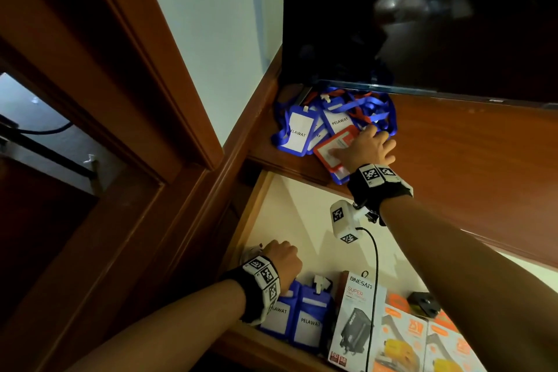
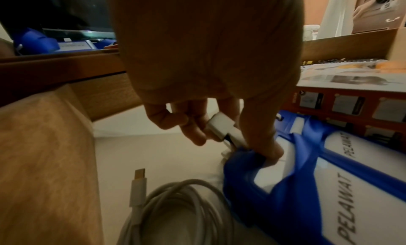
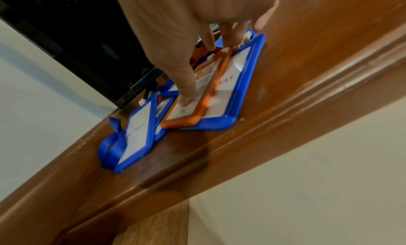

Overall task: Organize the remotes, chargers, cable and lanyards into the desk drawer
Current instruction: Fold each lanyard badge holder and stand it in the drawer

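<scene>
The desk drawer (image 1: 302, 214) stands open with a cream floor. At its left side my left hand (image 1: 280, 257) pinches the white clip (image 2: 222, 125) and blue strap (image 2: 241, 160) of a lanyard, beside two blue "PELAWAT" badge holders (image 1: 308, 320) that lie in the drawer. A coiled white cable (image 2: 180, 205) lies just in front of that hand (image 2: 230, 141). On the desk top my right hand (image 1: 368, 145) rests on an orange badge holder (image 3: 182, 122), thumb on its face and fingertips at its far end. The holder lies on a tangled pile of blue lanyards (image 1: 332, 118).
Boxed chargers fill the drawer's near right: a white box (image 1: 359, 320) and orange boxes (image 1: 404, 341). A dark TV screen (image 1: 422, 24) hangs low over the lanyard pile. The brown desk top (image 1: 468, 160) stretches right; a wooden door frame (image 1: 120, 100) stands left.
</scene>
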Demonstrator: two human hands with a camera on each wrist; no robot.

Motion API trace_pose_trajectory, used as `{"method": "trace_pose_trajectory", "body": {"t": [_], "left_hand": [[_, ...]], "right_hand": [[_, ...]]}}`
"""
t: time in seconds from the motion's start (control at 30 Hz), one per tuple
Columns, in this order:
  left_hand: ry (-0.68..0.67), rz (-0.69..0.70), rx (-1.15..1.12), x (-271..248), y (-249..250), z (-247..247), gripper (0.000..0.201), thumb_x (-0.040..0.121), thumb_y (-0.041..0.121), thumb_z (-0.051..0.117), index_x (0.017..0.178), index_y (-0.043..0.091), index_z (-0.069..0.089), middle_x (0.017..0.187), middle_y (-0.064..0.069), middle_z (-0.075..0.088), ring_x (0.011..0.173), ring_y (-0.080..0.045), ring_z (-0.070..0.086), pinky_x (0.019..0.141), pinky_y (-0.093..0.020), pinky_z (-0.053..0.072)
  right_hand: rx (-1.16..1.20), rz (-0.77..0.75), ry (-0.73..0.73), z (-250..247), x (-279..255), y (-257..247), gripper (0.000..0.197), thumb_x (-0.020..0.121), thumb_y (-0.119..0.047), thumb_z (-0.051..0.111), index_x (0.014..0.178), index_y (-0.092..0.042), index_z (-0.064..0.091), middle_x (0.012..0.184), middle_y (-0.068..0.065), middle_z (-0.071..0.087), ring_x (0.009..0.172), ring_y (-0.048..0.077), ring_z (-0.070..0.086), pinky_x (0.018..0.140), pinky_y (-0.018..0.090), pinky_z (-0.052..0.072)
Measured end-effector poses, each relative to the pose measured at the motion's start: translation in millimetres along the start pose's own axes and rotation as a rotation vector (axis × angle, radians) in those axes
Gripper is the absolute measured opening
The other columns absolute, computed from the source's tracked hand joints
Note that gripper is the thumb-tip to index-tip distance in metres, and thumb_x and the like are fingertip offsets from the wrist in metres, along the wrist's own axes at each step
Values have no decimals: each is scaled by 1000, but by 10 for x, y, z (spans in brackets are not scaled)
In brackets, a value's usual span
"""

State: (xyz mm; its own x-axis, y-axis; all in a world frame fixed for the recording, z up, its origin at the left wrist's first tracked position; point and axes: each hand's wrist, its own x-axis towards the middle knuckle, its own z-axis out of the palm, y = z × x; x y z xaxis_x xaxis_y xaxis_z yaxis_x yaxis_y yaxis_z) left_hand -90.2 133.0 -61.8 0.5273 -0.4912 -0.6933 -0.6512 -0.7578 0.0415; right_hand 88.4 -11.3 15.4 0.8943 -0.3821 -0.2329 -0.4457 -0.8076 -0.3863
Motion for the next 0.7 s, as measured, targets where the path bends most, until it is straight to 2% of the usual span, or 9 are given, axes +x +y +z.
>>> {"method": "trace_pose_trajectory", "body": {"t": [0.17,0.23,0.3,0.4,0.47,0.53,0.57,0.63,0.7], "left_hand": [[59,-86,-208,-38,-57,-31,49,80,34,67,121,14,48,121,-10,54,112,-29,48,92,-44,42],[128,-127,-355,-70,-104,-98,48,82,33,63,125,19,47,126,-5,52,116,-25,46,94,-41,41],[222,-175,-531,-110,-163,-226,45,83,36,62,124,24,48,123,2,52,115,-20,46,93,-36,41],[425,-191,-794,-171,-250,-473,36,84,35,62,118,27,52,107,9,53,107,-13,50,90,-30,44],[614,-185,-919,-211,-270,-652,34,85,30,63,117,25,54,108,8,54,104,-10,52,89,-23,45],[815,-176,-1006,-255,-258,-863,40,84,26,67,120,22,53,116,6,52,103,-6,50,82,-7,37],[911,-166,-1044,-279,-247,-982,45,82,24,69,123,21,51,120,5,50,105,-5,49,80,-4,35],[1046,-127,-1118,-328,-211,-1240,58,78,23,74,128,19,47,127,3,46,113,-8,46,88,-8,35],[1093,-82,-1200,-360,-166,-1480,67,75,25,78,132,18,42,132,1,44,120,-10,44,97,-19,37]], "right_hand": [[-47,-80,99,-77,-8,73,98,63,-39,84,139,-12,28,142,16,32,131,37,27,104,52,29],[-13,-112,160,-134,2,116,92,65,-30,84,137,-11,30,137,16,37,127,37,32,101,49,32],[140,-132,161,-202,24,162,77,70,-14,79,134,-8,35,132,15,44,123,35,40,99,46,38],[424,-133,93,-335,5,258,48,79,1,64,123,-9,50,120,15,59,110,33,58,93,43,50],[500,-145,97,-463,-74,311,37,82,2,59,117,-11,57,115,14,63,104,31,62,88,42,54],[534,-224,123,-616,-213,355,34,85,4,56,116,-9,59,114,14,63,101,26,62,79,29,54],[564,-268,131,-703,-295,376,35,86,5,56,117,-9,59,113,11,63,99,21,61,71,20,52],[671,-356,105,-889,-484,417,36,86,7,55,117,-13,58,110,2,60,98,12,57,62,10,45],[790,-455,63,-1063,-671,450,35,87,8,55,111,-18,57,107,-5,59,98,7,57,61,10,48]]}}
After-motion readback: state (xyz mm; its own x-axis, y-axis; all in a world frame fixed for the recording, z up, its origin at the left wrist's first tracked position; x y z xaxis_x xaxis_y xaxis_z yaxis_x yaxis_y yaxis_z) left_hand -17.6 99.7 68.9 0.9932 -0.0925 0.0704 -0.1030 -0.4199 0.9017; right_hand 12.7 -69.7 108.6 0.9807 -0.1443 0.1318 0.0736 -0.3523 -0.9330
